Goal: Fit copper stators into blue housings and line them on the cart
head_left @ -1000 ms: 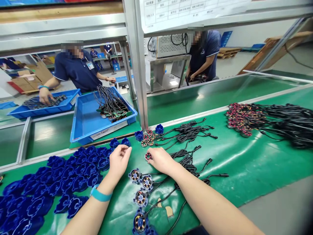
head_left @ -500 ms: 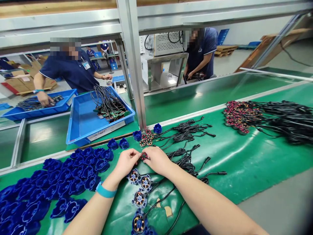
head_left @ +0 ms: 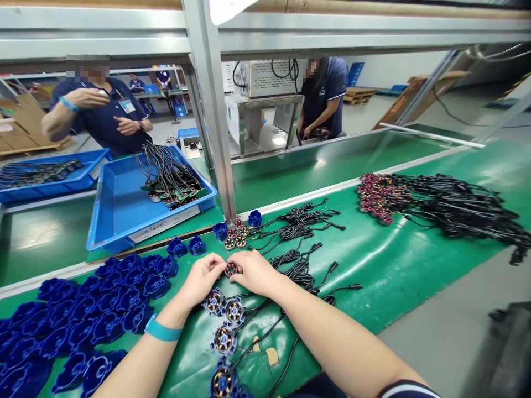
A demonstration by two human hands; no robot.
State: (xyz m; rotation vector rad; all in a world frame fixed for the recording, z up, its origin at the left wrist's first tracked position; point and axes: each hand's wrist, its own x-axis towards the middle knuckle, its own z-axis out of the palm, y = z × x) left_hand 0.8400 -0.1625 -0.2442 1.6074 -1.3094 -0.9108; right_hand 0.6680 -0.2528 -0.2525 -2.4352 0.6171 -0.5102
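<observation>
Between my two hands is a small round motor coil [head_left: 231, 269] with red and black parts. My left hand [head_left: 204, 276] pinches its left side, and my right hand [head_left: 254, 272] grips it from the right. Just beyond lie several similar coils [head_left: 236, 235] with black cables [head_left: 301, 221] and two blue housings, one of them a loose housing [head_left: 255, 218]. Nearer me, several blue housings with coils fitted inside [head_left: 224, 339] stand in a rough column below my hands, their cables running right.
Many blue housings [head_left: 87, 309] cover the left of the green mat [head_left: 365, 298]. A blue tray [head_left: 120, 193] holds wired boards. More coils with cables [head_left: 381, 196] lie at the right. A metal post [head_left: 219, 121] rises ahead; two people stand beyond it.
The view has turned slightly right, so the scene sits further left. The person at the left has raised a hand from the tray. My hands keep nearly the same grip on the coil.
</observation>
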